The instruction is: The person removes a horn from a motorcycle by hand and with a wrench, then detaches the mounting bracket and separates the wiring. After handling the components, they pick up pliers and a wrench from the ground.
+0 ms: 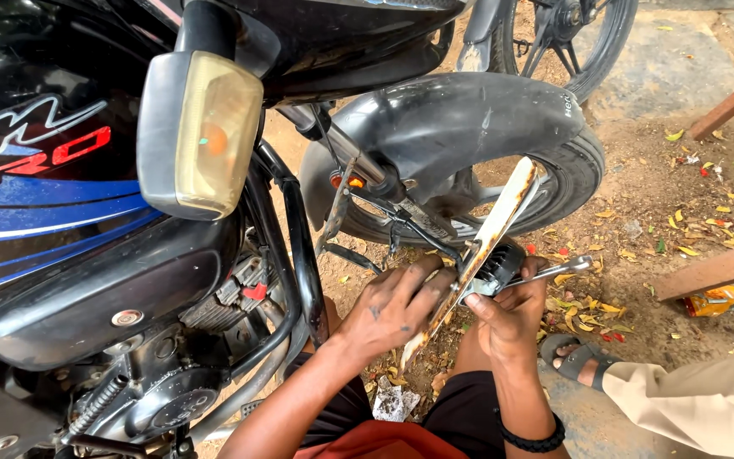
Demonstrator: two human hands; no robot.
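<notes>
lower centre of the frame: left hand (392,308) has its fingers wrapped round a rusty plate (483,242) slanting up toward the wheel (503,136). right hand (503,313), just beside, fingers clamped on a spanner (554,270) at a black part (499,265).

left hand (394,306) gripping, right hand (507,316) clenched

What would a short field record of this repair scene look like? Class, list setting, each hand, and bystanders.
setting: bare dirt ground beside a black motorcycle
left hand: grips a rusty flat metal strip
right hand: holds a silver wrench at a black round part
nearby: another person's sandalled foot
litter: orange wrapper
</notes>
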